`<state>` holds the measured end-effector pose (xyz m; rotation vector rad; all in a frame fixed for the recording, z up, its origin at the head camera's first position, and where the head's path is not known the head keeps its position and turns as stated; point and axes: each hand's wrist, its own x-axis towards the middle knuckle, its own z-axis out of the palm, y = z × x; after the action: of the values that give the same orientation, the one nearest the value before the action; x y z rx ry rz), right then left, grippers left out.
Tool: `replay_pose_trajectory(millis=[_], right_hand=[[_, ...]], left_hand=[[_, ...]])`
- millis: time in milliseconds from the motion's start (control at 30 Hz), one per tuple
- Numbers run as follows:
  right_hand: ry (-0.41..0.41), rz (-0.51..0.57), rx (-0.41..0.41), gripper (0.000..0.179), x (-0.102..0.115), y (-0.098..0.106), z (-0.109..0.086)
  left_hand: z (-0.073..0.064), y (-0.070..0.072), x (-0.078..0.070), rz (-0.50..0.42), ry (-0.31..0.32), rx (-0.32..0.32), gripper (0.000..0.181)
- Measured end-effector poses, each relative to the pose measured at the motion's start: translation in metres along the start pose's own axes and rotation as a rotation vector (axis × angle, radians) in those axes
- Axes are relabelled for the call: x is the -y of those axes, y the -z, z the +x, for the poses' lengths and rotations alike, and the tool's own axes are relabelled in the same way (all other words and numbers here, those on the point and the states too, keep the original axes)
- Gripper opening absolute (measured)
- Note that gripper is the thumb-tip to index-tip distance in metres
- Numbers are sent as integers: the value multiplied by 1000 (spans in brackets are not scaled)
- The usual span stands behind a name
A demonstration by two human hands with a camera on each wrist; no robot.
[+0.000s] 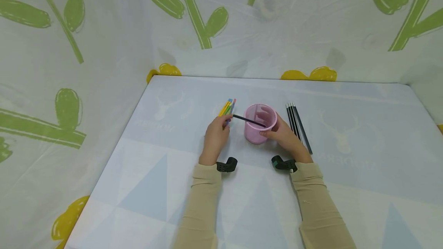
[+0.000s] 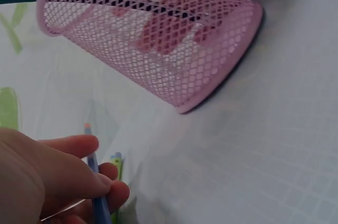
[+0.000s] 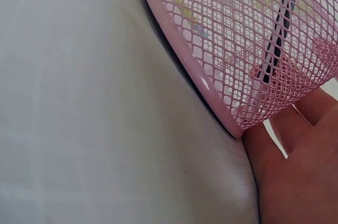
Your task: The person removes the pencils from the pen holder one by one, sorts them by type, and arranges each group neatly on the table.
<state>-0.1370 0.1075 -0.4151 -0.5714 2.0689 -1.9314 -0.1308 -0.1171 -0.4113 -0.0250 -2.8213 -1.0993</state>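
A pink mesh pencil cup (image 1: pixel 253 138) stands on the table, and my right hand (image 1: pixel 286 136) grips it around its right side. In the right wrist view, the fingers (image 3: pixel 280 131) lie along the mesh close to the base. One black pencil (image 1: pixel 248 120) leans inside the cup, its upper end sticking out over the left rim. To the left of the cup, my left hand (image 1: pixel 215 137) pinches a slim blue pencil (image 2: pixel 100 208) with a pinkish tip between thumb and fingers. Several coloured pencils (image 1: pixel 224 108) lie just beyond that hand, a green one (image 2: pixel 116 165) among them.
Several black pencils (image 1: pixel 294 120) with pale ends lie to the right of the cup, beside my right hand. The white and blue patterned table (image 1: pixel 346 187) meets floral cloth walls (image 1: pixel 238 30) at its back and left. Each wrist wears a black camera mount (image 1: pixel 227 165).
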Motion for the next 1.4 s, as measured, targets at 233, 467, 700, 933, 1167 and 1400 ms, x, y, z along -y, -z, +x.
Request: replay_pose_trajectory(millis=[233,467,700,933,1167,1400], right_hand=[[-6,-4,-3,77,2,0,0],[-9,-9,-11,76,0,0,0],[-5,3,-11,76,0,-1,0],[-13,-4,-12,75,2,-1,0],[-21,-6,-15,76,2,-1,-1],[-12,-25,-8,76,1,0,-1]], left_hand=[[-2,-4,-3,226,-36,-7,33],[-6,-6,-5,350,-63,-7,32],[-7,-8,-6,318,-22,-21,32],[-5,-7,-7,247,-7,-63,31],[-2,-3,-10,98,-66,-87,39],[-1,-3,-12,-210,-65,-37,45]])
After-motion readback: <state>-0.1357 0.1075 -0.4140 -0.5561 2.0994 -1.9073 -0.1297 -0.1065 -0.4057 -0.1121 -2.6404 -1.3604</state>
